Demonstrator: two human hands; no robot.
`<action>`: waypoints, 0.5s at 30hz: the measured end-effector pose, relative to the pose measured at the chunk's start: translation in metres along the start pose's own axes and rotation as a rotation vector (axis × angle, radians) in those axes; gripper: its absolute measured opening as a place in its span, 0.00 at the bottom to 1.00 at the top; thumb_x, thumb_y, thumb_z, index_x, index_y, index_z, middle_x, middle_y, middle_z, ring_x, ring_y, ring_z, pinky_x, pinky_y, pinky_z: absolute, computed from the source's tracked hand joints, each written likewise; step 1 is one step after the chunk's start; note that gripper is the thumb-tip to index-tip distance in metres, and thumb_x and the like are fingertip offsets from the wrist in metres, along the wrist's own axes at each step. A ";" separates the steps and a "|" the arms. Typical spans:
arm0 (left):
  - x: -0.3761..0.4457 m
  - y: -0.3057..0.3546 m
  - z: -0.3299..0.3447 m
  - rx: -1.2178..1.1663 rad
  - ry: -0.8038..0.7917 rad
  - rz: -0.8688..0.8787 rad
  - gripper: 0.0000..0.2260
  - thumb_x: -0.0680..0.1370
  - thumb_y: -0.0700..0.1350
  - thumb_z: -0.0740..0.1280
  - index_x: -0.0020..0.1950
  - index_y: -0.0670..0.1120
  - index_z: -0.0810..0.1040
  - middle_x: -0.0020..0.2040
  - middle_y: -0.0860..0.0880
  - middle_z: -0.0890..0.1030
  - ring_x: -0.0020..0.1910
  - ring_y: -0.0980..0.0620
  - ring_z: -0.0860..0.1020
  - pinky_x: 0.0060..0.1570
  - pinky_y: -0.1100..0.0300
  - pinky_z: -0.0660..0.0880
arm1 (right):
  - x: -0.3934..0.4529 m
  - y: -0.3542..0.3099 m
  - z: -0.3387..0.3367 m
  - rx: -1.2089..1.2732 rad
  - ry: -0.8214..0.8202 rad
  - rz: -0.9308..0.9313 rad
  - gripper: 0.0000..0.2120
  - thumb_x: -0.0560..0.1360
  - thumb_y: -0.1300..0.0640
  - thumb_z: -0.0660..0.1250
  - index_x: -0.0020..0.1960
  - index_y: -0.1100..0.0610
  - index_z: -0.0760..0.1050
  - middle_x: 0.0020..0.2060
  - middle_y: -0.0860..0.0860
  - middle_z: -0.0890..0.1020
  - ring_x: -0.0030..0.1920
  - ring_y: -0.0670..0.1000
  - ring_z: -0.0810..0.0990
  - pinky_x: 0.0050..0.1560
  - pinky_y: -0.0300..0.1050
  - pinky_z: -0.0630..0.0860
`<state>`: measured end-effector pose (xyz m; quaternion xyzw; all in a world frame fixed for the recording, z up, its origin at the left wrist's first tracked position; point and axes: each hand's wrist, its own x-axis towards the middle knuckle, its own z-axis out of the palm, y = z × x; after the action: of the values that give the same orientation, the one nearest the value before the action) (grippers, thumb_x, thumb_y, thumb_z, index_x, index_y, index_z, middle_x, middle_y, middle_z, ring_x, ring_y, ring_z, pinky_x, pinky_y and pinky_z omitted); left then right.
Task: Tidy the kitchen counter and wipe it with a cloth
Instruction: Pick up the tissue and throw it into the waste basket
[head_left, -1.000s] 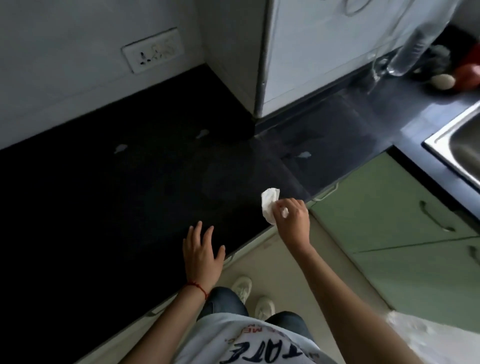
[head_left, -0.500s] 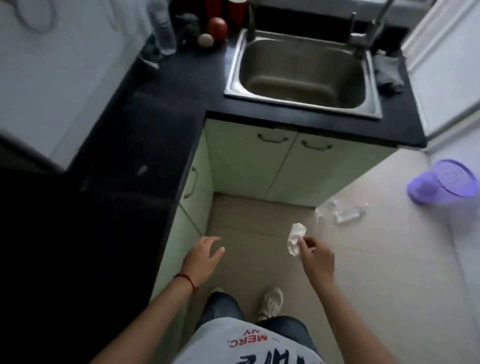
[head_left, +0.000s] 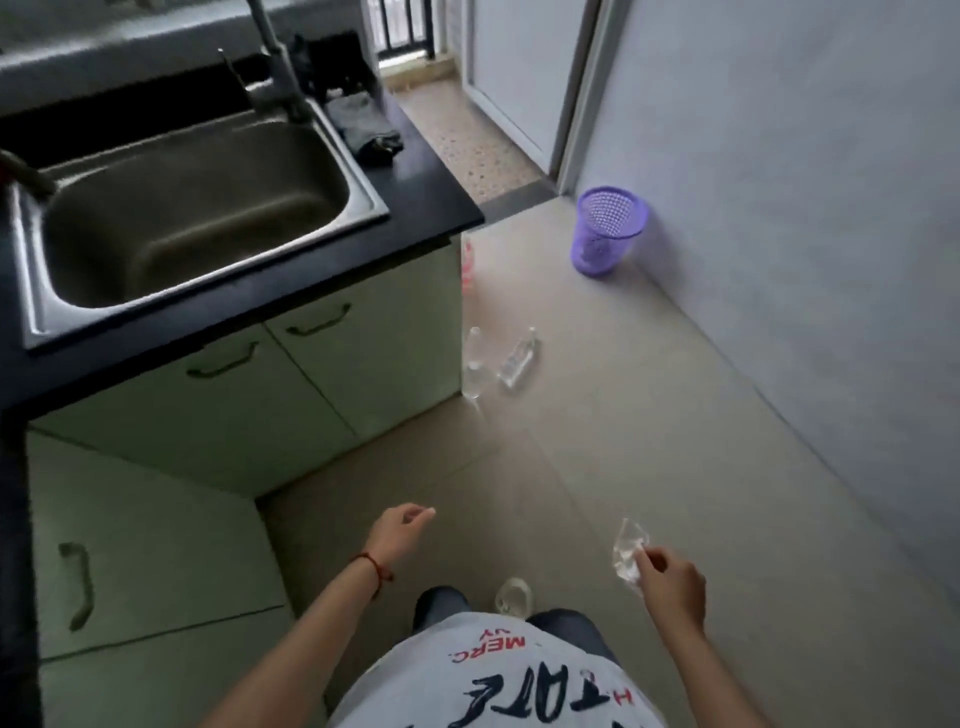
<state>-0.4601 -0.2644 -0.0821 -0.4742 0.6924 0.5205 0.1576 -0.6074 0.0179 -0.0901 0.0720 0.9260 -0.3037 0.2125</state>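
My right hand (head_left: 672, 584) pinches a small crumpled white tissue (head_left: 628, 556) over the tiled floor, away from the counter. My left hand (head_left: 400, 532) hangs loose over the floor with nothing in it, fingers slightly curled; a red thread circles its wrist. The black counter (head_left: 431, 182) runs along the upper left and holds a steel sink (head_left: 197, 208). A dark cloth (head_left: 366, 130) lies crumpled on the counter to the right of the tap.
A purple mesh bin (head_left: 608, 228) stands on the floor against the right wall. Two clear plastic bottles (head_left: 498, 361) lie on the floor by the cabinet corner. Pale green cabinet doors (head_left: 291, 384) are below the counter. A doorway opens at the top.
The view has swung right from the dark counter to the sink and floor. Both hands left the counter edge and now hang over the floor; the tissue stays in my right hand.
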 end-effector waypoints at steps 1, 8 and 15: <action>0.008 0.014 0.008 -0.010 -0.007 0.001 0.13 0.78 0.48 0.61 0.52 0.41 0.79 0.50 0.41 0.81 0.49 0.46 0.77 0.46 0.60 0.69 | 0.009 0.005 -0.009 0.019 0.021 0.031 0.09 0.73 0.61 0.65 0.40 0.65 0.81 0.38 0.66 0.83 0.38 0.60 0.77 0.38 0.47 0.67; 0.064 0.096 0.041 0.046 -0.003 -0.005 0.12 0.77 0.45 0.63 0.33 0.47 0.75 0.31 0.49 0.75 0.36 0.49 0.72 0.37 0.58 0.67 | 0.080 0.003 -0.049 0.116 0.116 0.165 0.09 0.73 0.61 0.66 0.46 0.66 0.81 0.44 0.66 0.83 0.46 0.64 0.79 0.42 0.48 0.70; 0.138 0.151 0.043 0.033 0.007 -0.034 0.10 0.77 0.44 0.63 0.39 0.42 0.79 0.34 0.45 0.77 0.35 0.49 0.72 0.41 0.58 0.67 | 0.183 -0.071 -0.058 0.184 0.100 0.138 0.08 0.72 0.61 0.67 0.44 0.65 0.81 0.43 0.65 0.83 0.46 0.62 0.80 0.41 0.44 0.67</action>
<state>-0.6654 -0.2935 -0.1118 -0.4849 0.6933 0.5047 0.1718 -0.8104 -0.0040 -0.0904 0.1700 0.8964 -0.3682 0.1789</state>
